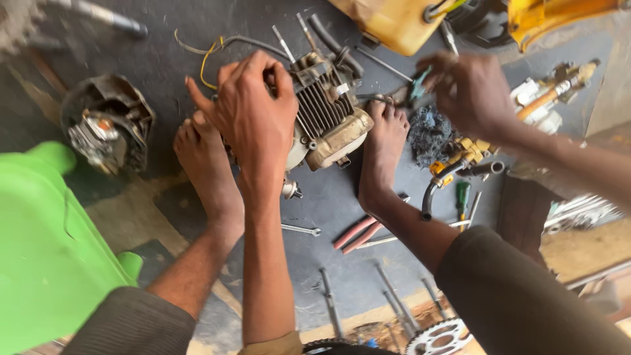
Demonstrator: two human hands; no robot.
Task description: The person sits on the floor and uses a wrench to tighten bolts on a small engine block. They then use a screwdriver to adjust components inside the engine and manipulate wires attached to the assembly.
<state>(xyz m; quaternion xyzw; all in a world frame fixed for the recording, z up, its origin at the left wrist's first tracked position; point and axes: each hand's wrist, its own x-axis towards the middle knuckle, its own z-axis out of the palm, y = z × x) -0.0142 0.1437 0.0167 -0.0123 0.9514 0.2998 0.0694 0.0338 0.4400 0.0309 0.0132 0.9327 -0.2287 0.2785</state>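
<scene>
— Engine (327, 112), small, finned cylinder: where does it sit?

— On the dark mat (342, 217), between the person's two bare feet. The left foot (209, 164) lies just beside it on one side, the right foot (383, 148) touches it on the other.

— Left hand (253, 108)?

— It rests on the engine's top left side, fingers curled over the casing in a grasp, index finger stretched out.

— Right hand (468, 92)?

— It is blurred, raised above a wad of dark blue rag (430, 135), apart from the engine. Something teal shows at its fingertips; whether the fingers grip it, I cannot tell.

— Surroundings?

— Red-handled pliers (358, 231) and a small spanner (301, 229) lie on the mat nearer the person. A sprocket (439, 338) sits at the lower edge, a green plastic seat (46, 250) at the left.
</scene>
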